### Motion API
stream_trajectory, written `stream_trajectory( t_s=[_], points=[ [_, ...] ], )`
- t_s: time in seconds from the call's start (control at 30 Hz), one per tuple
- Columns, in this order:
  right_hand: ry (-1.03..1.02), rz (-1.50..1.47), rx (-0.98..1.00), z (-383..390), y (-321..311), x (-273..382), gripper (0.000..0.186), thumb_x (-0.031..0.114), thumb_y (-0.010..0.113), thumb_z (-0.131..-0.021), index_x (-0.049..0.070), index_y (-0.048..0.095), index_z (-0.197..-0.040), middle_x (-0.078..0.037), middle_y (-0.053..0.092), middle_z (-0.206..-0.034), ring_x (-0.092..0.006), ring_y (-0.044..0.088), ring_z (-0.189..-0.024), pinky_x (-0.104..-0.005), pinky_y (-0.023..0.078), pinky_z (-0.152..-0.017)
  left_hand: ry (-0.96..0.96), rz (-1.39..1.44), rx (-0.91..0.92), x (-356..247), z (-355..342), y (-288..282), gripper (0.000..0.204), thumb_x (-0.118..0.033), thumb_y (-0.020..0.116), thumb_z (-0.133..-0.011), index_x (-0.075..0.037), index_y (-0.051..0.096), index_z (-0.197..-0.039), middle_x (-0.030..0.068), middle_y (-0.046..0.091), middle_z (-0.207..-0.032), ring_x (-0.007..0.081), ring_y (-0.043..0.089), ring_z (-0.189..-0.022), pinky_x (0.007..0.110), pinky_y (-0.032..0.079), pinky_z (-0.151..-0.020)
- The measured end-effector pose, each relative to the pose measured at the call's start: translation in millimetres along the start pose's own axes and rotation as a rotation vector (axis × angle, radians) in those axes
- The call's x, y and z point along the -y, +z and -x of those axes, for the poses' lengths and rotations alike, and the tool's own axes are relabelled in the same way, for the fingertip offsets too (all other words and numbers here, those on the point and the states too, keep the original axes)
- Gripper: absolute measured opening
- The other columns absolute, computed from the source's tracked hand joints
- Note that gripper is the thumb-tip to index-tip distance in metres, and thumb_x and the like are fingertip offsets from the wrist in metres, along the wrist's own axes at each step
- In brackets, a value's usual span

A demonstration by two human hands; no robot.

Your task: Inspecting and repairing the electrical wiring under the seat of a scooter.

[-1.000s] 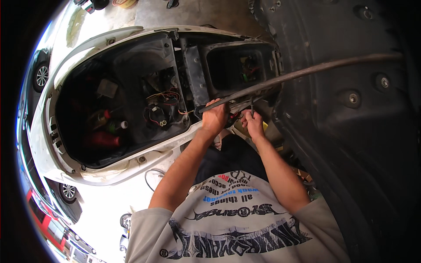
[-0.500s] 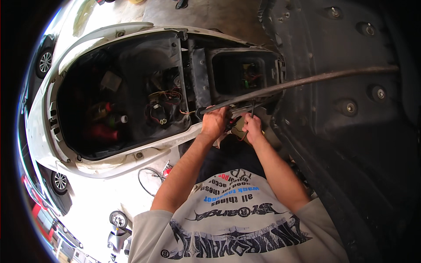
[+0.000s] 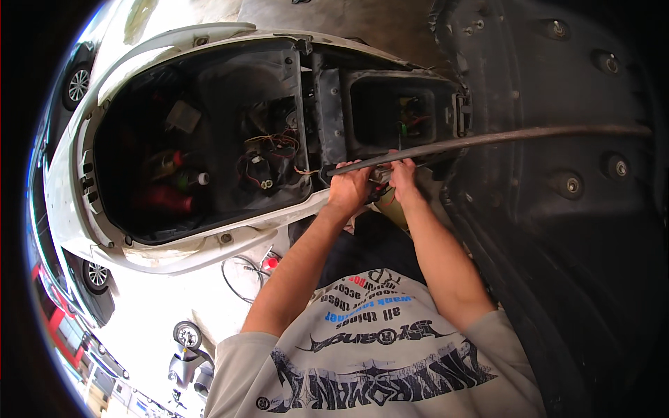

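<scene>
A white scooter body (image 3: 268, 232) stands before me, its storage compartment open. Its side edge is where my left hand (image 3: 348, 188) is, fingers curled under the end of a long brown bar (image 3: 488, 139). What this hand grips is mostly hidden; a red and black thing (image 3: 380, 189) shows beside its fingers. Close on its right, my right hand (image 3: 403, 177) is closed around a thin dark rod-like tool (image 3: 400, 139), whose shaft sticks up past the bar. Both hands are by the small black box (image 3: 362, 111) with wires inside.
Bottles, including a red one (image 3: 167, 202), and loose wires (image 3: 275, 145) lie in the large compartment. A big black panel with round mounts (image 3: 571, 184) rises at the right, behind the bar. Parked vehicles, among them a scooter (image 3: 185, 369), stand at the lower left.
My right hand has moved up to the bar and nearer my left hand, with the thin tool. My left hand stays at the bar's end. The whole view has shifted slightly.
</scene>
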State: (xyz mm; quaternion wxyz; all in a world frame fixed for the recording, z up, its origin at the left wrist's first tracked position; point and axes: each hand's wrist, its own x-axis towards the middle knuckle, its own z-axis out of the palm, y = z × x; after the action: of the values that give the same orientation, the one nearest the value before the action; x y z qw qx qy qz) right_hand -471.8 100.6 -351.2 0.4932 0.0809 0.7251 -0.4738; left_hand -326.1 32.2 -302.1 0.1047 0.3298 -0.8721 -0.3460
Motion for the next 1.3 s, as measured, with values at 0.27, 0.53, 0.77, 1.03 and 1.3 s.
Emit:
stream_trajectory(
  t_s=[0.27,0.53,0.77,1.03,1.3],
  points=[
    [0.049,-0.034,0.044,-4,-17,-12,0.011,0.013,0.057,-0.087,0.012,0.061,-0.097,0.000,0.060,-0.076,-0.0043,0.033,-0.044,-0.0212,0.023,-0.038,-0.065,-0.163,0.136,6,-1,10,0.025,-0.010,0.060,-0.073,-0.007,0.058,-0.098,0.0112,0.061,-0.091,0.0267,0.060,-0.087,0.037,0.043,-0.080],
    [0.117,-0.167,0.208,2,-38,-9,0.017,0.007,0.049,-0.092,0.009,0.060,-0.105,0.000,0.061,-0.084,-0.0025,0.029,-0.044,-0.0197,0.023,-0.040,-0.063,-0.088,0.055,10,3,15,0.036,-0.001,0.053,-0.072,-0.007,0.057,-0.107,0.0181,0.064,-0.089,0.0361,0.060,-0.085,0.043,0.043,-0.081],
    [0.086,-0.151,0.294,2,-39,-8,0.027,0.003,0.051,-0.089,0.009,0.060,-0.114,0.008,0.045,-0.067,-0.0023,0.028,-0.046,-0.0202,0.024,-0.042,-0.049,-0.156,0.032,11,1,20,0.025,-0.009,0.053,-0.076,-0.004,0.057,-0.100,0.0112,0.058,-0.090,0.0270,0.058,-0.087,0.040,0.041,-0.080],
    [0.098,-0.262,0.296,-2,-42,-12,0.028,0.001,0.049,-0.090,0.010,0.059,-0.114,0.005,0.051,-0.072,-0.0028,0.028,-0.046,-0.0205,0.025,-0.043,-0.028,-0.130,-0.018,12,0,22,0.015,-0.009,0.053,-0.077,-0.005,0.058,-0.090,0.0109,0.057,-0.088,0.0272,0.057,-0.086,0.041,0.041,-0.079],
    [0.140,-0.406,0.296,-3,-51,-23,0.030,0.002,0.043,-0.092,0.010,0.055,-0.119,-0.003,0.060,-0.094,-0.0045,0.030,-0.046,-0.0221,0.029,-0.046,-0.024,-0.132,0.003,14,1,23,0.014,-0.009,0.053,-0.077,-0.005,0.057,-0.090,0.0114,0.056,-0.089,0.0281,0.056,-0.088,0.041,0.040,-0.078]
  ],
)
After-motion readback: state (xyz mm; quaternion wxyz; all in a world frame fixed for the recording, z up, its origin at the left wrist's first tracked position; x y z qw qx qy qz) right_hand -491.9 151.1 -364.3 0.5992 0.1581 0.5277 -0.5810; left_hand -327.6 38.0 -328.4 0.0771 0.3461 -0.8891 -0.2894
